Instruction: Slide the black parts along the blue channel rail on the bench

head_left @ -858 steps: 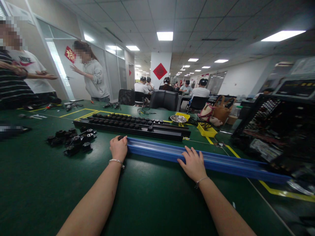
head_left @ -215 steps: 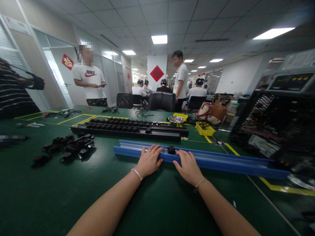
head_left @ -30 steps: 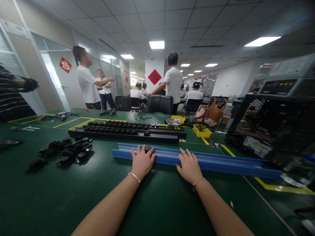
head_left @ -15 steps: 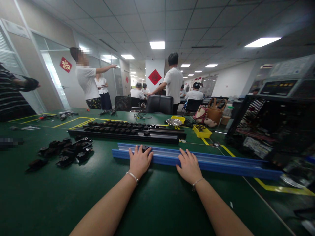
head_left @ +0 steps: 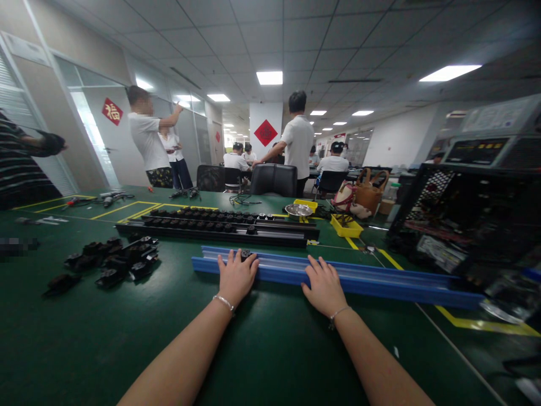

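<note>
Black block [head_left: 245,254], seemingly inside blue rail [head_left: 367,279]

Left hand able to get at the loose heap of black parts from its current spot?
Probably yes: the heap of black parts lies on the green tabletop, left of the left hand, and nothing is seen standing between them. The hand would have to leave the blue channel rail first.

The rail [head_left: 363,283] is blue with a paler, greyish channel [head_left: 287,264], the part [head_left: 245,254] black, and the counter [head_left: 270,349] dark green, lined with yellow tape [head_left: 473,323]. The far rails [head_left: 274,241] and heap [head_left: 112,276] are black too, the trays [head_left: 346,228] yellow, the dish [head_left: 298,210] silver. The handbag [head_left: 367,196] is brown, the diamond [head_left: 265,133] red, the garment [head_left: 21,163] dark with pale stripes.
</note>
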Demonstrator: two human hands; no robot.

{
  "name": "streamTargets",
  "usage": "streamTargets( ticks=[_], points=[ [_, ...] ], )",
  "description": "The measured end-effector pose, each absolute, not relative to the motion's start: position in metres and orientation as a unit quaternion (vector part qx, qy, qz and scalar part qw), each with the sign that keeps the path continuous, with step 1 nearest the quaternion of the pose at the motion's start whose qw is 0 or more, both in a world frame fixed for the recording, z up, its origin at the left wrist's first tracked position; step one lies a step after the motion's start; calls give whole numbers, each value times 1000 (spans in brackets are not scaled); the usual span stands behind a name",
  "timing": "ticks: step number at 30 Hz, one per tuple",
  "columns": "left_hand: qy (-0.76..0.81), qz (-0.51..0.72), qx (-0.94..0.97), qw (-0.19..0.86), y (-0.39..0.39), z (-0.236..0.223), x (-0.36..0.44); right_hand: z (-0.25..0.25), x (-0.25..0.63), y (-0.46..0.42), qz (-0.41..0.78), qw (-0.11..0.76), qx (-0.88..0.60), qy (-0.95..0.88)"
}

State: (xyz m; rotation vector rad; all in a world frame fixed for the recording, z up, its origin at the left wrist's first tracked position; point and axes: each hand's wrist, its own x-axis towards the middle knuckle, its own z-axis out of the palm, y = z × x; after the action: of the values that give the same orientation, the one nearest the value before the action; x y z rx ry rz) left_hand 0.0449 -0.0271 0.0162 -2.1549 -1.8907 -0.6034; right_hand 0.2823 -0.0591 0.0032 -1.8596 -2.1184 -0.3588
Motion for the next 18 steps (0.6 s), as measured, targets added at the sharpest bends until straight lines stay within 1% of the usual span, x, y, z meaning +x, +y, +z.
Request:
streamTargets(
  ticks=[18],
  points=[
    [-652, -213, -718, 116, -24, 14, 36, 2, 283, -59, -127, 151, -646, -737]
  ],
)
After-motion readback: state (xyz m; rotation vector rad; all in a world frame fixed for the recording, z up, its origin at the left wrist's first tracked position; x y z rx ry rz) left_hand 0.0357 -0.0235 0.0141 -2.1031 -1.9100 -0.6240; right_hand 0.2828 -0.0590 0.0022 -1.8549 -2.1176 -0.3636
